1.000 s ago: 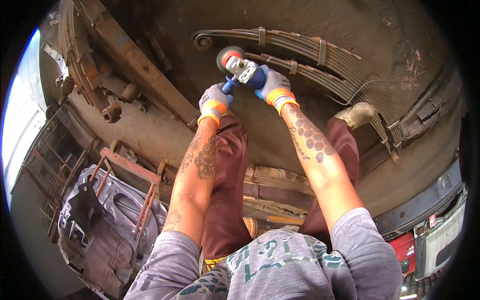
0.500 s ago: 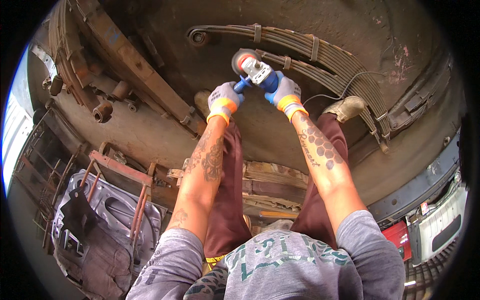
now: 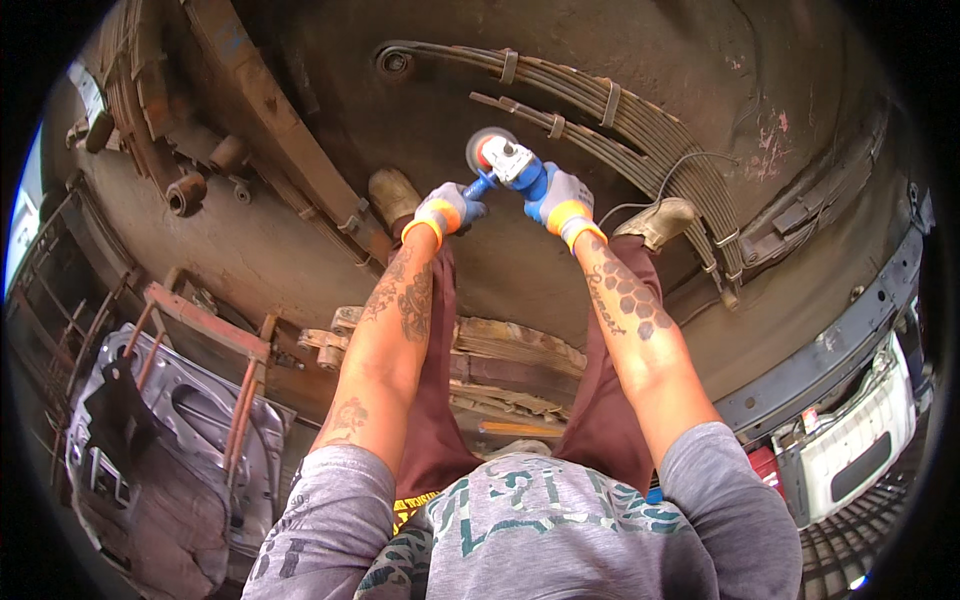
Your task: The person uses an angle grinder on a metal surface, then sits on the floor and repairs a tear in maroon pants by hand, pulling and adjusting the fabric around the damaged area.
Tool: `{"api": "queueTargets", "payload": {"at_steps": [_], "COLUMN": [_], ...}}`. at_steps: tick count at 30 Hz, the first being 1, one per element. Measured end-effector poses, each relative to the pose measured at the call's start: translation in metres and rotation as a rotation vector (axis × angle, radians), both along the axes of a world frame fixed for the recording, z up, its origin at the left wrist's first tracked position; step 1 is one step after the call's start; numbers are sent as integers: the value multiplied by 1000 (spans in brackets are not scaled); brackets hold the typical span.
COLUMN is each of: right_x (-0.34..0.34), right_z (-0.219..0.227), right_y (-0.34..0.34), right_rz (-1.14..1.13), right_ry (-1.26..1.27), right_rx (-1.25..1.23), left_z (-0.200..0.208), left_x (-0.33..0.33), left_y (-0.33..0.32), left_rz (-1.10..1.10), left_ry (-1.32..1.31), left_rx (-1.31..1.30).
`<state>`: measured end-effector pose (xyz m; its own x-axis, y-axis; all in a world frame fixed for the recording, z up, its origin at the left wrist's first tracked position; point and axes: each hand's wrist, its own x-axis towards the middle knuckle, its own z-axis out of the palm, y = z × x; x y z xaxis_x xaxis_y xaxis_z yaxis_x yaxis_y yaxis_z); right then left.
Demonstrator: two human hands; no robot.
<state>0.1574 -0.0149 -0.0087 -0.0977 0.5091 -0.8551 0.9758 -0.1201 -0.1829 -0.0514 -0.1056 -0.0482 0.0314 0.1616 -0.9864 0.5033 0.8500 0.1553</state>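
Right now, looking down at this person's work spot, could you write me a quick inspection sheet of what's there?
Surface: dirty, rust-stained concrete floor.
Job's things: blue angle grinder, its disc beside a leaf spring pack lying on the floor.
Clutter: more leaf springs at left, a grey car door panel, a red metal frame, stacked spring leaves underfoot.
Hands: left hand on the grinder's side handle, right hand around its body, both gloved.
Cables: thin cord over the springs.
Surroundings: a vehicle's bodywork at lower right.
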Motion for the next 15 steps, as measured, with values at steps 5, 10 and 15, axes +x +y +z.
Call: {"api": "queueTargets", "payload": {"at_steps": [5,10,15], "right_x": [44,86,130], "right_z": [-1,8,-12], "right_y": [-17,9,35], "right_rz": [151,255,222], "right_ry": [-28,38,113], "right_rx": [-1,73,97], "left_z": [9,23,39], "left_x": [50,114,157], "left_y": [-34,-28,12], "left_rz": [187,131,102], "left_ry": [-74,155,305], "left_rx": [7,195,172]}}
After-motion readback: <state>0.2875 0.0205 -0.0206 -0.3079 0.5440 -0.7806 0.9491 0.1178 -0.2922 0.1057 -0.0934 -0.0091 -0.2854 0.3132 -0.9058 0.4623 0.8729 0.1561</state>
